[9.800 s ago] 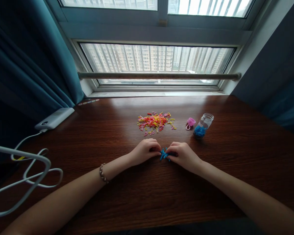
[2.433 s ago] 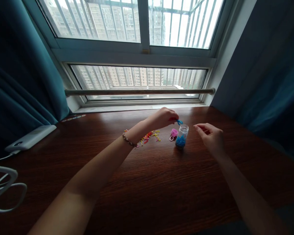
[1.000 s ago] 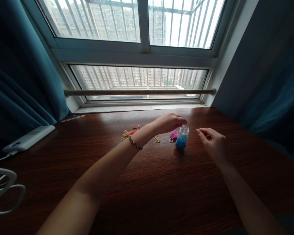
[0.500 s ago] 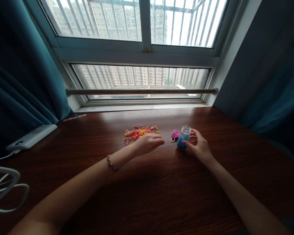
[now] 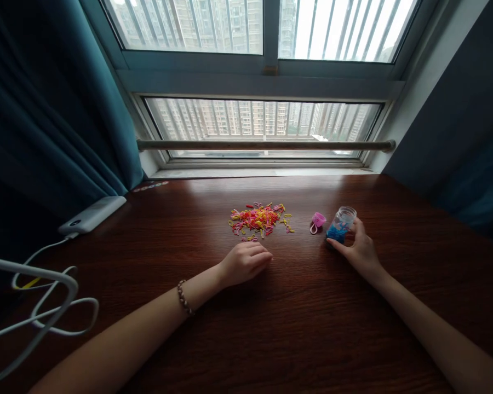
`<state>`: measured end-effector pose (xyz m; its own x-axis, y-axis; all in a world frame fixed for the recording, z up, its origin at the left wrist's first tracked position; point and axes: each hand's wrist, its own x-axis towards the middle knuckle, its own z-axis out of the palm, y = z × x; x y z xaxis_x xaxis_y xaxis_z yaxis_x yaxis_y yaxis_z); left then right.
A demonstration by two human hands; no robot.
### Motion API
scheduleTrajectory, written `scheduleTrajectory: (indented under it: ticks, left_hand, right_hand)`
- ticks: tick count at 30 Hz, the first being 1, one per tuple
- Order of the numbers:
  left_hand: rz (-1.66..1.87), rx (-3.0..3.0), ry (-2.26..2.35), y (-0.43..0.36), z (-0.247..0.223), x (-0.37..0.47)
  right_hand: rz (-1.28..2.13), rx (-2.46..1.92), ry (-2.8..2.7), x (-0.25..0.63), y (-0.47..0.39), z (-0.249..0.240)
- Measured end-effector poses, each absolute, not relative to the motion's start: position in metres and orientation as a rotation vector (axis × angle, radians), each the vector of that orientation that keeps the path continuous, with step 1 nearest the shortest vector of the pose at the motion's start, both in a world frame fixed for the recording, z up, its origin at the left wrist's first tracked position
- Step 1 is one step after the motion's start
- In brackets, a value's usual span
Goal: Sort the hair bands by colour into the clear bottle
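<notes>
My right hand (image 5: 361, 251) grips a small clear jar (image 5: 341, 225) from its right side, thumb in front and fingers behind. The jar is uncapped, tilted slightly, and has blue pieces in its lower part. Just left of it lies a pink cap (image 5: 319, 219) with a pale loop. A loose pile of small red, pink, yellow and orange loops (image 5: 258, 219), like little rubber bands, is spread on the table. Below this pile, my left hand (image 5: 246, 261) is palm down with its fingers curled together. Whatever it holds, if anything, is hidden under the fingers.
The dark wooden table (image 5: 279, 339) reaches to a window with a metal rail (image 5: 267, 145). A white power bank (image 5: 93, 214) with a white cable (image 5: 57, 317) lies at the left, by a blue curtain (image 5: 107, 137).
My left hand has drawn back from the pile towards me, uncovering it, and its fingers have curled in. My right hand still holds the jar, now leaning a little. The view has shifted left.
</notes>
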<state>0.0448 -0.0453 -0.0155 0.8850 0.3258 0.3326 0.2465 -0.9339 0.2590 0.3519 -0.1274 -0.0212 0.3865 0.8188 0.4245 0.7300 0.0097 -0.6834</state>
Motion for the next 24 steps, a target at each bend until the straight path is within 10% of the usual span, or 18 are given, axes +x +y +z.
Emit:
scheduleTrajectory:
  ticks: [15,24]
  left_hand:
    - [0.882,3.049,0.210,-0.046,-0.017,0.045]
    - [1.249,2.558,0.926,0.008,-0.012,0.010]
  right_hand:
    - [-0.532,-1.202,-1.795,0.318,-0.152,-0.006]
    - [0.005,-1.152,-2.292,0.239,-0.097,-0.010]
